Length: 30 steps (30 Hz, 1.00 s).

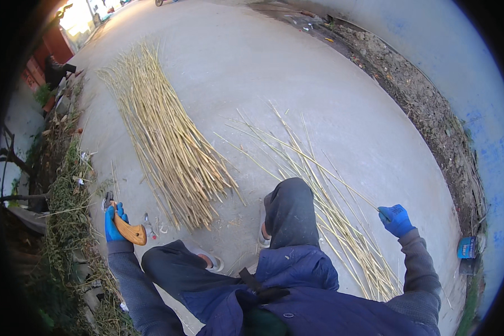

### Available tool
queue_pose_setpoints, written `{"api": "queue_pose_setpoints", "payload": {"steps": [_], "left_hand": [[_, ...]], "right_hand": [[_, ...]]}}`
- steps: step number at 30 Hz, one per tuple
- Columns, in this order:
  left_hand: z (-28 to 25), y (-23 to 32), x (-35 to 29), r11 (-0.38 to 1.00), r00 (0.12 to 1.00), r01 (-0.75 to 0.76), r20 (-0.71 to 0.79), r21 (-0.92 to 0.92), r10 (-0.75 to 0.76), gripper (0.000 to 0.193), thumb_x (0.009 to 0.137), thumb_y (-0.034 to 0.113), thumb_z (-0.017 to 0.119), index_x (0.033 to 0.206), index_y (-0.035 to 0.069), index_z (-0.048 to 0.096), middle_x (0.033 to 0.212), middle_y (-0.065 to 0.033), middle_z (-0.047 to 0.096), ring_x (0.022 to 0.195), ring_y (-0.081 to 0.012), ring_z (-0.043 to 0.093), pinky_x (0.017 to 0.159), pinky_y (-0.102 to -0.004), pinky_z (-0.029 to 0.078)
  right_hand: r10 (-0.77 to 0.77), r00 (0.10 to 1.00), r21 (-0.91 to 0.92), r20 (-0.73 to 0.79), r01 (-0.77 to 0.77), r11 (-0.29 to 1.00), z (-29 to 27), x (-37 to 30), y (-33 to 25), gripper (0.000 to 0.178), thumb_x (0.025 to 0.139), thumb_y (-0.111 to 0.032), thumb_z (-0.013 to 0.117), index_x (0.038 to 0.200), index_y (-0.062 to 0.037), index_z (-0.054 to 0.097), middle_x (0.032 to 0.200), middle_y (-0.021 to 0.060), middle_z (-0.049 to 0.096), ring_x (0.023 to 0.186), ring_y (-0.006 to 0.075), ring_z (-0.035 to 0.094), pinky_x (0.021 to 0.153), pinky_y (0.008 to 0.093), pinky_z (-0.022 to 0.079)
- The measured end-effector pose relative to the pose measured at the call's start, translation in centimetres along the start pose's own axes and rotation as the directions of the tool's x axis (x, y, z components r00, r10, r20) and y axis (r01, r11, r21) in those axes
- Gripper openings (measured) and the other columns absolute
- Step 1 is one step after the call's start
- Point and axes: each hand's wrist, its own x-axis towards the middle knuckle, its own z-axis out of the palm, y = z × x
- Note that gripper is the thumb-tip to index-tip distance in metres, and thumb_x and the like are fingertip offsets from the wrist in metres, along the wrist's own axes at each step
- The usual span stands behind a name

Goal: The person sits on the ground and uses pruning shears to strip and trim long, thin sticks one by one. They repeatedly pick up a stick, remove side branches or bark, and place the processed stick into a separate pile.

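My left hand [113,225], in a blue glove, is closed around a tool with a curved wooden handle [132,231]. A bit of its metal shows beyond my fingers, but what kind of tool it is I cannot make out. Out to the right, my blue-gloved right hand [396,220] grips the end of a thin, pale cane stalk [341,182], which slants away to the far left. Below that stalk lies a loose spread of canes [347,241] beside my right leg. A large, thick bundle of canes [171,134] rests on the pavement ahead, left of centre.
Weeds and rubble [67,229] line the left edge, where a person in dark clothes [55,73] sits farther off. A dirt strip [400,84] runs along the pale wall [459,61] on the right. Near it stands a blue tin [467,247]. Small litter [150,227] lies near my left hand.
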Motion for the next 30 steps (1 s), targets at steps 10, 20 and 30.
{"api": "queue_pose_setpoints", "payload": {"steps": [10, 20, 30], "left_hand": [[11.1, -6.3, -2.1, 0.947, 0.971, 0.109, 0.170, 0.303, -0.166, 0.068, 0.087, 0.049, 0.065, 0.140, 0.011, 0.047, 0.131, -0.0014, 0.055, 0.105, -0.0122, 0.053, 0.086, -0.0281, 0.044], [9.4, -5.1, -2.2, 0.910, 0.980, 0.138, 0.076, 0.391, -0.181, 0.074, 0.088, 0.052, 0.062, 0.146, 0.011, 0.039, 0.143, -0.0055, 0.045, 0.129, -0.0210, 0.040, 0.108, -0.0387, 0.032], [13.2, -5.0, -3.6, 0.982, 0.990, 0.102, 0.077, 0.158, -0.115, 0.055, 0.090, 0.039, 0.065, 0.133, 0.008, 0.052, 0.121, -0.0019, 0.060, 0.094, -0.0116, 0.056, 0.081, -0.0282, 0.047]], "right_hand": [[0.531, 0.707, -0.288, 0.467, -0.446, 0.847, 7.3, -22.1, 2.1, 0.014, 0.084, -0.020, 0.056, 0.086, -0.0160, 0.069, 0.075, 0.0111, 0.067, 0.073, 0.0322, 0.066, 0.066, 0.0448, 0.050], [0.952, -0.132, -0.919, 0.276, -0.325, 0.222, 4.1, -38.1, 2.1, 0.044, 0.080, -0.031, 0.071, 0.120, -0.0178, 0.062, 0.122, 0.0038, 0.063, 0.118, 0.0216, 0.057, 0.094, 0.0380, 0.044], [0.366, 0.913, -0.484, 0.178, -0.242, 0.841, 16.9, 7.1, 6.4, 0.030, 0.077, -0.032, 0.065, 0.102, -0.0145, 0.064, 0.096, 0.0049, 0.066, 0.096, 0.0248, 0.061, 0.077, 0.0432, 0.045]]}}
